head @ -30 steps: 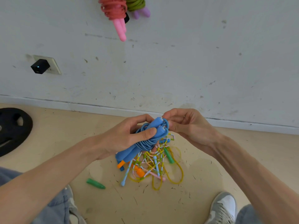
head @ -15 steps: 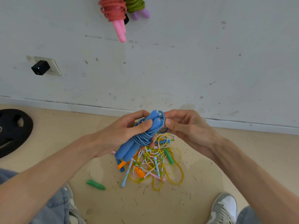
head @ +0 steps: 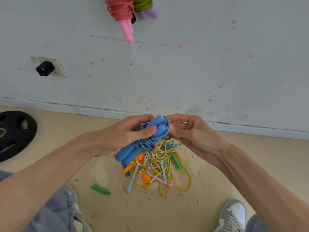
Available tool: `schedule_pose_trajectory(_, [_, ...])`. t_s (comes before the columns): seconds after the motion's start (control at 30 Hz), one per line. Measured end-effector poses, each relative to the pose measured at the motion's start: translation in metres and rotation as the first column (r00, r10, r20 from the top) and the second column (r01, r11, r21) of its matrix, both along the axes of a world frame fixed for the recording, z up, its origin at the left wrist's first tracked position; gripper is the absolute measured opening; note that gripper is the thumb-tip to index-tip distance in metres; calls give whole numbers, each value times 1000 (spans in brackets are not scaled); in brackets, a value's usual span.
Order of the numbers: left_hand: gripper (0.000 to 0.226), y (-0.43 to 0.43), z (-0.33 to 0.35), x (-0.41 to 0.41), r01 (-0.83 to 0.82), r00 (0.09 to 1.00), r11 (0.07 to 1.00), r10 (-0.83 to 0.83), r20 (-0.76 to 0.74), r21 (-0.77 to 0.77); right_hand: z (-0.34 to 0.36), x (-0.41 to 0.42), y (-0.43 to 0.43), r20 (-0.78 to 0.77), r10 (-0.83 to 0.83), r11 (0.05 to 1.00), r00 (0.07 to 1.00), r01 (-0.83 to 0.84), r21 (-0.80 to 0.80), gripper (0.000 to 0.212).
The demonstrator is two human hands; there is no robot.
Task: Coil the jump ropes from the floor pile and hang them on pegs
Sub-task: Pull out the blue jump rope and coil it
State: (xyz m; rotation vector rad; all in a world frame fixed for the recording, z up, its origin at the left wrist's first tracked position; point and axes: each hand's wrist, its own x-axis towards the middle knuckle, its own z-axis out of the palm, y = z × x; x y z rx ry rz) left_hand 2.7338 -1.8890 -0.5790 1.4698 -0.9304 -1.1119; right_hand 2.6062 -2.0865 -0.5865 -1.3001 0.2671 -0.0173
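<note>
The left hand [head: 127,136] holds the blue jump rope [head: 147,141] above the floor [head: 217,164]. Its grip is closed round the two blue handles and the cord wound about them, with the thumb pressed across the coil. The right hand [head: 192,136] meets the bundle from the right. Its grip is curled, and the fingertips pinch a loop of blue cord at the far end of the handles.

Directly below the hands lies the pile [head: 158,166] of tangled ropes: yellow cord, beaded cord, orange, pale blue and green handles. A lone green handle [head: 100,189] lies on the floor to the near left of it, apart from the tangle.

On the wall at the far side hang a coiled pink rope [head: 121,10] and, just to its right, a coiled green rope [head: 142,4] with purple handles. A black weight plate [head: 15,134] lies on the floor at far left, and a grey shoe [head: 232,216] shows at near right.
</note>
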Motion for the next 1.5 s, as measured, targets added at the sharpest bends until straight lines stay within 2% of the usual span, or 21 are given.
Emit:
schedule_pose_trajectory(0.17, [36, 1, 0, 1, -16, 1000, 1000, 16, -19, 17, 0, 0, -1, 26, -28, 993, 999, 31, -117, 41])
schedule_pose_trajectory(0.27, [37, -1, 2, 2, -5, 1000, 999, 5, -10, 53, -2, -1, -2, 19, 2, 987, 1000, 1, -160, 33])
schedule_pose_trajectory(0.47, [57, -6, 6, 0, -11, 999, 1000, 13, -51, 28, 2, -3, -5, 51, 19, 999, 999, -16, -47, 43])
schedule_pose_trajectory(0.7, [53, -7, 14, 4, -23, 998, 1000, 23, 63, -3, 2, -1, 5, 85, -21, 1000, 996, 19, 22, 45])
schedule_pose_trajectory(0.83, [51, -7, 10, -1, -44, 998, 998, 42, 41, 39, -1, -1, 7, 50, -92, 993, 994, 88, 83, 20])
schedule_pose_trajectory(0.93, [53, -7, 5, -6, -38, 999, 997, 40, -25, 72, -2, -2, 6, 33, -53, 993, 998, 49, 107, 17])
schedule_pose_trajectory(1.03, [50, -6, 1, -7, -55, 998, 994, 58, -26, 92, 1, -5, 2, 32, -11, 1000, 999, 11, -2, 23])
schedule_pose_trajectory(1.17, [36, -8, -1, -4, -158, 987, 983, 159, -5, 97, 13, -7, -2, 44, 71, 979, 997, -61, -194, 30])
schedule_pose_trajectory(1.27, [34, -9, -3, 0, -162, 986, 979, 157, 52, 121, 17, -5, 0, 23, 55, 923, 998, -42, -384, 25])
schedule_pose_trajectory(1.43, [35, -9, -13, 1, -131, 974, 977, 95, 208, 168, 14, 1, 4, 27, -28, 839, 999, 38, -542, 9])
schedule_pose_trajectory(1.5, [36, -10, -17, 2, -149, 978, 970, 116, 172, 190, 13, 2, 6, 81, -63, 740, 995, 101, -665, 15])
